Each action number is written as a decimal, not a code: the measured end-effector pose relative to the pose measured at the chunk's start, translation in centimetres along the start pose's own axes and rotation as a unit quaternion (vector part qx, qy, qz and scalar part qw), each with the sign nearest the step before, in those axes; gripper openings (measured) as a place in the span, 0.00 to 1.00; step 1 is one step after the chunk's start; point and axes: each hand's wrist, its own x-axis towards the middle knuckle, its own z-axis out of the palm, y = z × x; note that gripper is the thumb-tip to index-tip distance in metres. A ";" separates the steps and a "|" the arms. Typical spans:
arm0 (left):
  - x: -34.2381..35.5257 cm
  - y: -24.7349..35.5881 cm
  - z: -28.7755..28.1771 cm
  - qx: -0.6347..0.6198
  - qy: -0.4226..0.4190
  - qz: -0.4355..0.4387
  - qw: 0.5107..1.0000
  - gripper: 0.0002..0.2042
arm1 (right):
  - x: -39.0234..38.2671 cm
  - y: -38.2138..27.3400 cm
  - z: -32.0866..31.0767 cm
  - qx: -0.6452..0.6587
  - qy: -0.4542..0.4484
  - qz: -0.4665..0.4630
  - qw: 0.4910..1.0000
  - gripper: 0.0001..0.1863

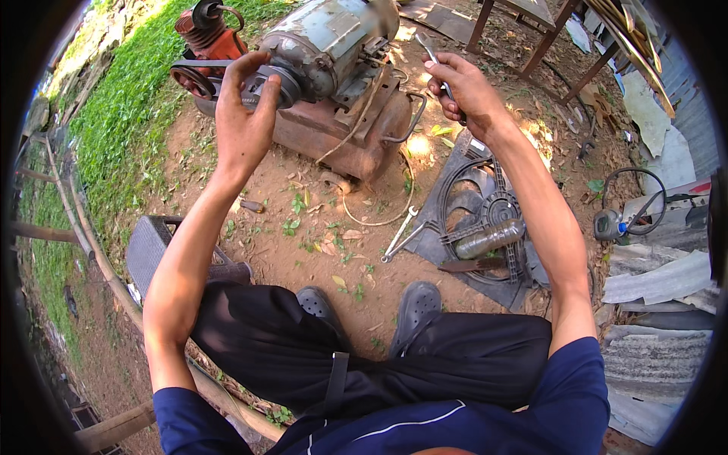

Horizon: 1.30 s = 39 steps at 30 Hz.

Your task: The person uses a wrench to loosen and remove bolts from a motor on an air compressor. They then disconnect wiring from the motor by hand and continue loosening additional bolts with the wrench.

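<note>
My left hand (244,121) reaches to the electric motor (322,42), thumb and forefinger spread around the edge of its grey pulley (289,88); the other fingers are mostly hidden. A dark belt (205,64) runs left from there to the wheel (192,82) of an orange-red compressor pump (210,42). Off to the motor's right, my right hand (470,95) is closed around a metal wrench (427,47), its head pointing up and away, apart from the machine. The motor sits on a rusty tank (334,136) with a handle at its right end.
Another wrench (400,235) lies on the dirt beside a dark plastic panel (428,250), which bears a clear bottle (489,238). A black speaker-like box (155,254) stands left of my legs. Corrugated metal sheets (660,349) lie at right; a table frame (523,45) stands far right.
</note>
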 end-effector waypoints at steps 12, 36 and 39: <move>3.6 -7.4 2.5 -0.014 0.301 -0.311 0.901 0.40 | 6.0 3.8 2.8 -0.123 0.095 -0.132 0.979 0.26; 2.8 -11.1 4.3 -0.340 0.020 -0.358 0.869 0.25 | 8.4 3.1 3.9 -0.397 0.087 -0.280 0.870 0.40; 2.7 -10.8 4.5 -0.348 0.007 -0.355 0.868 0.19 | 9.5 3.4 2.9 -0.414 0.065 -0.293 0.859 0.39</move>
